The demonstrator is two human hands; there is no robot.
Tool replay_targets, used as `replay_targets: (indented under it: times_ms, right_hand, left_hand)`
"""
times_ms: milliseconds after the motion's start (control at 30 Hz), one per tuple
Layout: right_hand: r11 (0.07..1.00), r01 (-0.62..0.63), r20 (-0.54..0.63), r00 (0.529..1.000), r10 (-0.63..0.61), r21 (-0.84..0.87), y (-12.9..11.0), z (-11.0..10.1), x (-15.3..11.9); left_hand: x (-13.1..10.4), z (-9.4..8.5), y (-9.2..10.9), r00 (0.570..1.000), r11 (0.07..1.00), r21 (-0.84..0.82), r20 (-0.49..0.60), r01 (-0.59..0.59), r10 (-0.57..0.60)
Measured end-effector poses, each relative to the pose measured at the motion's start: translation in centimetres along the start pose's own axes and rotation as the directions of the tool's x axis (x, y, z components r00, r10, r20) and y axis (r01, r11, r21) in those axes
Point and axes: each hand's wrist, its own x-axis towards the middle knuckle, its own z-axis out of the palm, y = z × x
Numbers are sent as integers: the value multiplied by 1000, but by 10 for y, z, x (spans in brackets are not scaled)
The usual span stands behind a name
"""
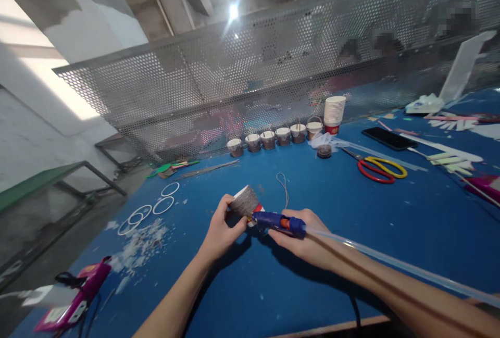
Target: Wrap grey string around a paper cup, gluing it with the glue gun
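My left hand point(222, 228) grips a small paper cup point(245, 201) that is tilted on its side and partly wrapped in grey-brown twine; some red and white still shows near its base. A blue hot glue gun point(273, 221) lies in my right hand point(304, 239), its nozzle at the cup's lower edge, close to my left thumb. From the back of the gun a long clear glue stick point(390, 261) runs out over my right forearm. Beyond the cup, a loose loop of twine point(285, 187) rests on the blue table point(336, 296).
Several twine-wrapped cups point(267, 140) stand in a row before the perforated metal screen point(195, 88), beside a stack of paper cups point(334, 114). Scissors point(377, 170) and a phone point(389, 138) lie right. White rings point(163, 204), glue scraps point(142, 244) and a pink power strip point(78, 296) are left.
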Motion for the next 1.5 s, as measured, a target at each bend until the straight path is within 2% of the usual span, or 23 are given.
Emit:
replay_targets:
  times_ms: [133, 267, 400, 500, 633, 833, 1067, 1267, 1500]
  right_hand:
    - [991, -59, 9, 998, 58, 124, 0, -8, 2]
    - [963, -103, -77, 989, 126, 250, 1, -15, 9]
    - [953, -79, -157, 979, 129, 291, 6, -6, 14]
    - [935, -4, -165, 984, 66, 355, 11, 6, 16]
    - [945, 116, -180, 982, -63, 305, 17, 19, 16]
    - [972, 183, -259, 956, -140, 150, 19, 23, 16]
    - [975, 201, -292, 942, -166, 95, 25, 26, 16]
    - [975, 217, -334, 924, -187, 55, 29, 26, 17]
    - [978, 163, -284, 951, -122, 129, 28, 25, 16]
  left_hand:
    - [2, -1, 0, 997, 999, -15, -60, 46, -47]
    - [3, -1, -3, 990, 994, -54, -93, 97, -102]
    - [0, 3, -6, 988, 996, -23, -125, 86, -88]
    - [-5, 7, -3, 989, 998, 13, -140, 54, -52]
    - [-11, 13, 6, 995, 997, 55, -91, 46, -41]
    - [-14, 20, 16, 990, 982, 123, -30, 141, -138]
    - [-14, 23, 18, 977, 971, 114, 6, 212, -214]
    - [-15, 22, 17, 975, 969, 124, 17, 216, -219]
    - [-15, 21, 16, 977, 973, 99, 22, 208, -211]
